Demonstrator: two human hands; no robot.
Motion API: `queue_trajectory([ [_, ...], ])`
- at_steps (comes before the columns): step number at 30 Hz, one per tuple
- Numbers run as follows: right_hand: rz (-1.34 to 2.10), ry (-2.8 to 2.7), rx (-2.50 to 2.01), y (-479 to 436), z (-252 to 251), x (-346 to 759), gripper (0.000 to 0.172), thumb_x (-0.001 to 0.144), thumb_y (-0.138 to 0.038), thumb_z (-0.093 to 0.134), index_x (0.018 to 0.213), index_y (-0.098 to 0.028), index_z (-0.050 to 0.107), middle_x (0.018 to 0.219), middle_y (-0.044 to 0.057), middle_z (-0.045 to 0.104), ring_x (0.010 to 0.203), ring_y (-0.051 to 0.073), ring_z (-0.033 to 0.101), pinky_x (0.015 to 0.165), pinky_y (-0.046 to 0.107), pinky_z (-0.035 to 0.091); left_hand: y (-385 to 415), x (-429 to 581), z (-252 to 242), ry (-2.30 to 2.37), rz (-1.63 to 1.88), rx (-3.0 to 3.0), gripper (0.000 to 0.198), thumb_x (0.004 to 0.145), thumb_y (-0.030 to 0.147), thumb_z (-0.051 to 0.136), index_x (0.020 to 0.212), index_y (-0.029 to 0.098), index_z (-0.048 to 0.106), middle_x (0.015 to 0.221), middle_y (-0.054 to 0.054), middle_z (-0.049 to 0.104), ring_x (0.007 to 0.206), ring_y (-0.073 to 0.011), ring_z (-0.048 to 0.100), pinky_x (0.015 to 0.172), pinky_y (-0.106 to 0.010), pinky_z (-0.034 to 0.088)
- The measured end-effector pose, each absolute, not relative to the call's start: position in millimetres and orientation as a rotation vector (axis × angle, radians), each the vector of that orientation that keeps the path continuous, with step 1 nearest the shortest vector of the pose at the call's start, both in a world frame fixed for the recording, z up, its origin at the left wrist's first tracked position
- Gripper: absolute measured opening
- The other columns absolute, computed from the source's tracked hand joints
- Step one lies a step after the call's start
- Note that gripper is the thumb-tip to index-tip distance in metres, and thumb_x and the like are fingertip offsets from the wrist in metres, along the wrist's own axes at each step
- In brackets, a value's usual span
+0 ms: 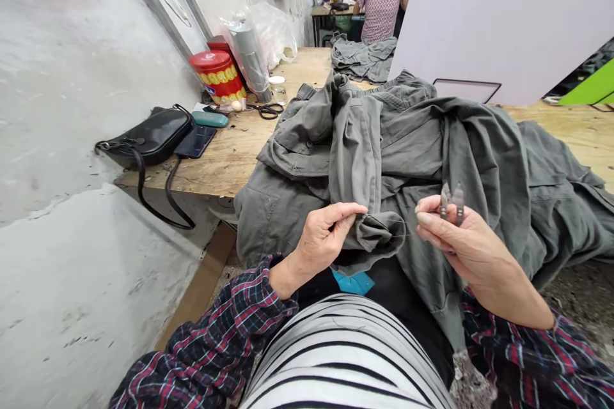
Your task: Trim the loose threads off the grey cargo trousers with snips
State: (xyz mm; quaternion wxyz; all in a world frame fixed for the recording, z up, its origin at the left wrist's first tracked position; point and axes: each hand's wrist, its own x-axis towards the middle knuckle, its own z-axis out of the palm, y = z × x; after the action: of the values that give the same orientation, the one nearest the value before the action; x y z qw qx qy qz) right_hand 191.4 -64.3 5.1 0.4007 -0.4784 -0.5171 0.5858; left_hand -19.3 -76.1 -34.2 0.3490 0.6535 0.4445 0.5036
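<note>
My left hand [326, 236] is closed in a pinch on the hem of a grey trouser leg [357, 147], whose open end [381, 230] faces me. To its right, my right hand [460, 239] is closed around a pair of thread snips [451, 198], the two blade tips pointing up and away from me. Thin threads stretch from the hem toward my right thumb and forefinger, which are pressed together. Whether a thread lies between those fingertips is too fine to tell. More grey trousers [480, 147] lie heaped over the table and hang down its front edge.
Along the left of the wooden table [230, 160] are a black handbag [153, 134], a phone [196, 140], black scissors [268, 110], a red tin [218, 77] and a glass jar [277, 89]. A white board [499, 19] stands right. A person [384, 3] is at the back.
</note>
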Motion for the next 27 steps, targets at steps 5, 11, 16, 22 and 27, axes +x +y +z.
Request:
queue_trajectory([
  [5,1.377,-1.217,-1.192,-68,21,194,0.021,0.068,-0.040,0.070,0.076,-0.024,0.059,0.054,-0.006,0.032,0.043,0.005,0.028,0.040,0.022,0.026,-72,-11,-18,1.226,1.137,1.992,0.026,0.071,0.029,0.065,0.094,0.016,0.066,0.082,-0.005,0.065,0.071,-0.0156,0.056,0.069,-0.025,0.040],
  [11,1.197,-1.472,-1.305,-81,11,190,0.030,0.077,-0.045,0.060,0.092,-0.019,0.062,0.053,-0.005,0.039,0.046,0.008,0.034,0.041,0.021,0.028,-61,-6,-25,1.147,1.026,1.584,0.029,0.083,0.033,0.046,0.061,0.015,0.053,0.054,0.003,0.042,0.052,-0.0088,0.035,0.051,-0.023,0.027],
  [16,1.156,-1.877,-1.238,-98,-8,173,0.029,0.085,-0.040,0.049,0.078,-0.016,0.065,0.063,0.000,0.056,0.056,0.010,0.048,0.052,0.022,0.040,-59,-1,-42,0.964,0.948,1.253,0.033,0.081,0.038,0.048,0.061,0.013,0.053,0.059,0.001,0.048,0.057,-0.0097,0.039,0.055,-0.023,0.031],
  [22,0.498,-2.220,-1.194,-114,-27,151,0.022,0.085,-0.019,0.044,0.085,-0.019,0.065,0.068,0.000,0.065,0.053,0.010,0.052,0.055,0.023,0.039,-64,3,-54,0.999,1.133,1.099,0.018,0.070,0.028,0.064,0.079,0.013,0.062,0.068,0.001,0.056,0.063,-0.0090,0.046,0.061,-0.021,0.037],
  [27,-0.240,-2.411,-1.110,-131,-10,158,0.033,0.083,-0.003,0.035,0.097,-0.015,0.062,0.101,0.009,0.066,0.072,0.012,0.059,0.065,0.027,0.036,-67,1,-46,1.027,1.147,1.044,0.017,0.068,0.028,0.066,0.072,0.011,0.066,0.067,-0.001,0.061,0.063,-0.0099,0.050,0.062,-0.022,0.040],
])
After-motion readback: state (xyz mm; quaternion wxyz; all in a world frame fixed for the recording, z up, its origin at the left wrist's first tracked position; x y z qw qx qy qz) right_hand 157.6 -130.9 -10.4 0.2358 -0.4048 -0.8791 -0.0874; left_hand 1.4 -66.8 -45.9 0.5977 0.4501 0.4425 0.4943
